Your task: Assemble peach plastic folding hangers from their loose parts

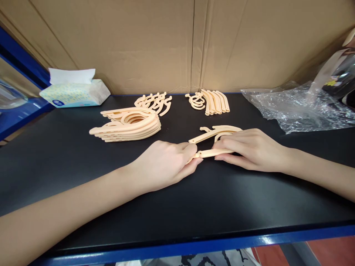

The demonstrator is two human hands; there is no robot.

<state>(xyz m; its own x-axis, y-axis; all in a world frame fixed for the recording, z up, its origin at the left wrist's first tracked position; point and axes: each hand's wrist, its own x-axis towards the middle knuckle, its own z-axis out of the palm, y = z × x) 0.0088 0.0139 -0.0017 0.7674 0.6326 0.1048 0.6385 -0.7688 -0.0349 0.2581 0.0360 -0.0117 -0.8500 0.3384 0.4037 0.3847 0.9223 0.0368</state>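
My left hand point(163, 164) and my right hand point(249, 149) meet at the middle of the black tabletop point(69, 155). Both are closed on one peach plastic hanger piece point(212, 152): the left pinches its left tip, the right presses fingers over its right part. More curved peach arms of that piece point(219, 131) show just behind my right hand. A stack of assembled peach hangers point(127, 125) lies to the left behind my left hand.
Two groups of loose peach parts lie at the back: hooks point(155, 101) and curved arms point(212, 100). A tissue pack point(74, 92) sits back left, crumpled clear plastic point(299, 107) at the right. Cardboard point(166, 40) walls the rear. A blue edge point(194, 245) borders the front.
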